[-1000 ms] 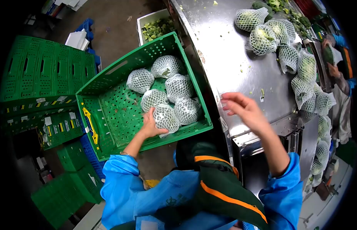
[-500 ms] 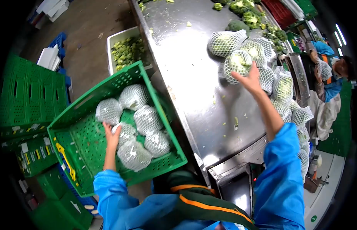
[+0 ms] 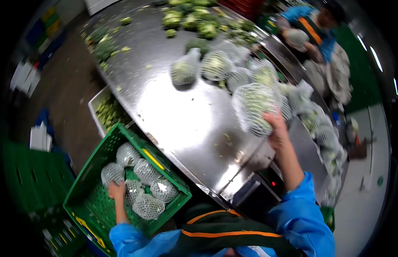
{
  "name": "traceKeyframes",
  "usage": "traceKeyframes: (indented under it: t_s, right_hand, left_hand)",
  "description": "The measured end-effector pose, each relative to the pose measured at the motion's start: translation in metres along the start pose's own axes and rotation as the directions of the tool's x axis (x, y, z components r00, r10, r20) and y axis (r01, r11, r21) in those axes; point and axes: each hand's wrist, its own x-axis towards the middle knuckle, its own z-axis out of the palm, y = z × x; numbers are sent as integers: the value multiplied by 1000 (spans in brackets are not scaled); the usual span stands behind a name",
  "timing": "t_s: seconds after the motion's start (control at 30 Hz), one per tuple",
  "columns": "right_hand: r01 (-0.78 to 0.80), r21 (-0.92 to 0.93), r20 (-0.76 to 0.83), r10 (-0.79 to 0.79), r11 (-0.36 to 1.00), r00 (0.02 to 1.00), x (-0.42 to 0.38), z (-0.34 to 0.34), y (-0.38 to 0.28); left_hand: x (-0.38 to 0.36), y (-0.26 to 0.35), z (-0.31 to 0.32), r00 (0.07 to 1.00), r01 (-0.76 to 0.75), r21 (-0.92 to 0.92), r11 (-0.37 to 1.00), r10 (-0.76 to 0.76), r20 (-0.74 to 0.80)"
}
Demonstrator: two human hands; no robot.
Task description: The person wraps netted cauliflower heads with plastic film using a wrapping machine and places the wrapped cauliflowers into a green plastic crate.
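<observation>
Reaches the left hand (image 3: 117,189) low into the green crate (image 3: 85,182) and sets it against the netted heads (image 3: 148,206) lying there; touches them, yet blurs too much to tell how far open or whether gripping. Stays in the crate as half a second ago, now a little nearer its far wall. Counts six or so netted heads in the crate, bunched toward the table side, much as before.

Passes a dim stack of crates (image 3: 32,175) at far left and a white tub of trimmings (image 3: 105,112) just beyond the green crate, tucked against the table edge. Crosses the steel table (image 3: 182,124), shiny, strewn with green scraps, bare in the middle.

Closes the right hand (image 3: 277,128) on a netted broccoli (image 3: 253,107), fingers wrapped about its lower right side, and lifts it clear of the table near the front edge. Only reached, open, toward the pile half a second ago; means one more head picked and in the air, between pile and crate, not yet in the crate.

Leaves the pile of netted heads (image 3: 227,66) behind the held one, a lone netted head (image 3: 184,70) apart at its left, loose broccoli (image 3: 199,25) further back. Finds little between held head and crate save the table edge and the crate's raised rim.

Shows a co-worker (image 3: 319,38) at top right, beyond the pile, handling another netted head, well apart from the right hand.
</observation>
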Motion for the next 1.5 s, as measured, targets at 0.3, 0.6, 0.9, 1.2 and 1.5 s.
traceKeyframes:
  t_s: [0.3, 0.6, 0.9, 1.2, 1.5]
  right_hand:
    - [-246, -314, -371, 120, 917, 921, -190, -305, -94]
    - [-786, -598, -799, -191, 158, 570, -352, -344, -47]
    - [-239, -540, -683, -255, 807, 684, -369, -319, 11]
    - [561, -231, -600, -570, 795, 562, -334, -378, -143]
    - [225, -697, -139, -435, 681, 890, -236, -359, -28]
  left_hand:
    - [-264, 242, -86, 251, -759, -644, -93, 871, -422]
    - [-447, 308, -29, -470, -871, 253, -422, 866, -173]
    - [-466, 328, -28, -152, -868, -493, 62, 911, 382]
    - [-546, 419, -129, -465, -525, -746, -410, 872, -152]
    - [-567, 474, 33, -832, -520, -683, -513, 484, 270]
